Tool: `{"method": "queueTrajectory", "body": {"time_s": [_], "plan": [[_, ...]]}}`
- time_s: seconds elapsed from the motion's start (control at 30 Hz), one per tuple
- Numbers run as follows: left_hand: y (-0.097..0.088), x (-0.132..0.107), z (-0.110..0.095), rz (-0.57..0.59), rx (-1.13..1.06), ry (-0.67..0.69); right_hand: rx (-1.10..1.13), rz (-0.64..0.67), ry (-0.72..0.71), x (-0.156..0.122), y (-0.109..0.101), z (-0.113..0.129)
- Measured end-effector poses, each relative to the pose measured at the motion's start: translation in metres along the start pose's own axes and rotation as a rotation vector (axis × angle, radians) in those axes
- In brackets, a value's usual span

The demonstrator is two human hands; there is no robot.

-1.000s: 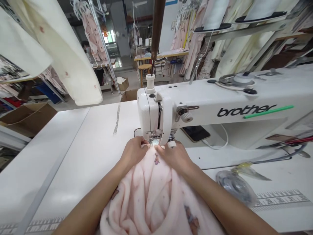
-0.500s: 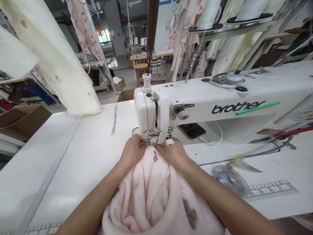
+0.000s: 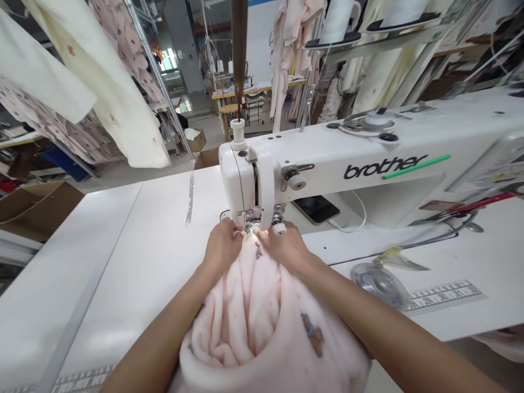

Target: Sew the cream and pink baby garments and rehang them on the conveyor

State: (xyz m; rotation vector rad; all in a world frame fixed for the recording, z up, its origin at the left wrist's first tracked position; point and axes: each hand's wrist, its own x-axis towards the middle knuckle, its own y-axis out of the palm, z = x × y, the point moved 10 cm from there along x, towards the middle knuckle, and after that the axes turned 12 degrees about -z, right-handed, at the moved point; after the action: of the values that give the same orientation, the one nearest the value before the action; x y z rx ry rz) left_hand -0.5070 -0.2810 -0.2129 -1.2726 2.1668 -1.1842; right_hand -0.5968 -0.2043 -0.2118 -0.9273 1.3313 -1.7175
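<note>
A pale pink, soft fabric piece with small printed figures lies bunched in folds in front of me, its far edge at the needle area of a white sewing machine. My left hand pinches that edge just left of the presser foot. On the right of the foot, my right hand grips the same fabric, its fingers partly hidden behind the machine's tension knob. Both hands are close to the needle, which is too small to make out clearly.
A phone with a white cable lies behind the machine arm. To the right are a clear round dish, yellow-handled snips and a printed ruler strip. Cream fabric hangs at left, above a cardboard box.
The view has shifted slightly, so the machine sits a little further left and higher. Both hands keep their hold beside the presser foot, and the fabric folds have shifted slightly.
</note>
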Motion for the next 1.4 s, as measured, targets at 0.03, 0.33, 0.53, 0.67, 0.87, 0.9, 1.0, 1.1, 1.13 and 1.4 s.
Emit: {"method": "queueTrajectory", "body": {"time_s": [0.03,0.33,0.53,0.67,0.87,0.9,1.0,1.1,1.13,1.4], "plan": [[0.0,0.0,0.0,-0.004,0.003,0.001,-0.004,-0.002,0.003,0.0,0.001,0.0],[-0.001,0.001,-0.001,-0.039,0.017,0.009,-0.017,-0.055,0.015,0.001,0.005,-0.001],[-0.002,0.001,-0.002,-0.037,-0.007,0.014,-0.005,-0.067,0.013,0.001,0.005,0.0],[-0.003,0.002,-0.004,-0.03,-0.037,0.027,0.021,-0.08,0.018,0.003,0.008,0.001],[-0.002,0.003,-0.004,0.035,-0.098,0.069,0.142,-0.098,0.01,-0.002,0.003,-0.004],[-0.002,0.004,-0.003,0.034,-0.1,0.068,0.18,-0.097,-0.003,-0.004,0.001,-0.005],[-0.002,0.004,-0.002,0.025,-0.118,0.065,0.285,-0.098,-0.011,-0.01,-0.003,-0.01],[-0.002,0.004,-0.002,0.018,-0.136,0.057,0.341,-0.113,0.013,-0.012,-0.006,-0.016],[-0.002,0.003,-0.002,0.016,-0.139,0.054,0.349,-0.117,0.019,-0.011,-0.006,-0.017],[-0.001,0.003,-0.001,0.029,-0.17,0.034,0.396,-0.136,0.052,-0.009,-0.008,-0.019]]}}
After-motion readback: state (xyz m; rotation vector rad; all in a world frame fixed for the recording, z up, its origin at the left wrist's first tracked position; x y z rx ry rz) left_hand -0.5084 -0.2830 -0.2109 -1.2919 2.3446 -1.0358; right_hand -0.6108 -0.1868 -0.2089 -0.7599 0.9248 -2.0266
